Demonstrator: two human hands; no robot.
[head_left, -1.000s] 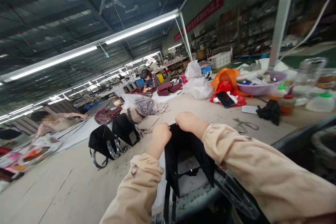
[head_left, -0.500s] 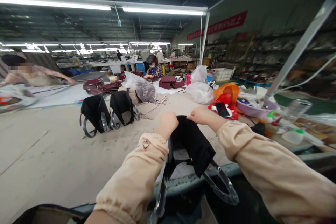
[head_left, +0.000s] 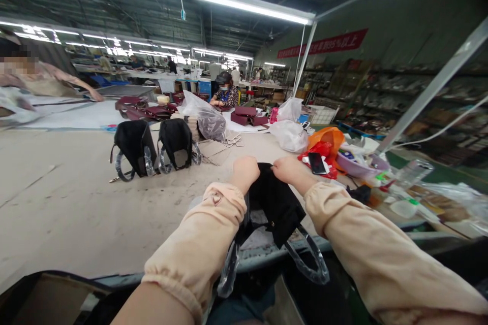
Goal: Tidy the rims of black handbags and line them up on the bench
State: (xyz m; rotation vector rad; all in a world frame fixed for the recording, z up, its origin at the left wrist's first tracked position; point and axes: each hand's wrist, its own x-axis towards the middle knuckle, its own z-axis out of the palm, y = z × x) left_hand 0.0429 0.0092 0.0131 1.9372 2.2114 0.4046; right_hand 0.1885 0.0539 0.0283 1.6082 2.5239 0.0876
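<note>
A black handbag [head_left: 280, 203] lies on its side at the table's near edge, its opening and two plastic-wrapped handles towards me. My left hand [head_left: 246, 173] is closed on the far end of the bag, at its left corner. Close beside it, my right hand [head_left: 288, 171] grips the same far end at the right corner. The fingertips of both hands are hidden behind the fists. One wrapped handle [head_left: 310, 259] hangs over the table edge. Two similar black bags, a left one [head_left: 133, 142] and a right one [head_left: 176, 143], stand farther back on the table.
Dark red bag pieces [head_left: 247, 116] and plastic bags [head_left: 290, 134] lie at the back. To the right are a phone [head_left: 317, 163], a purple basin [head_left: 362, 168] and a clear bottle [head_left: 415, 171]. A co-worker's arm [head_left: 82, 84] reaches over the table at far left.
The camera view has tilted and shifted slightly. Both hands keep their hold on the bag's far end, and my right hand sits a little closer to the left one.
</note>
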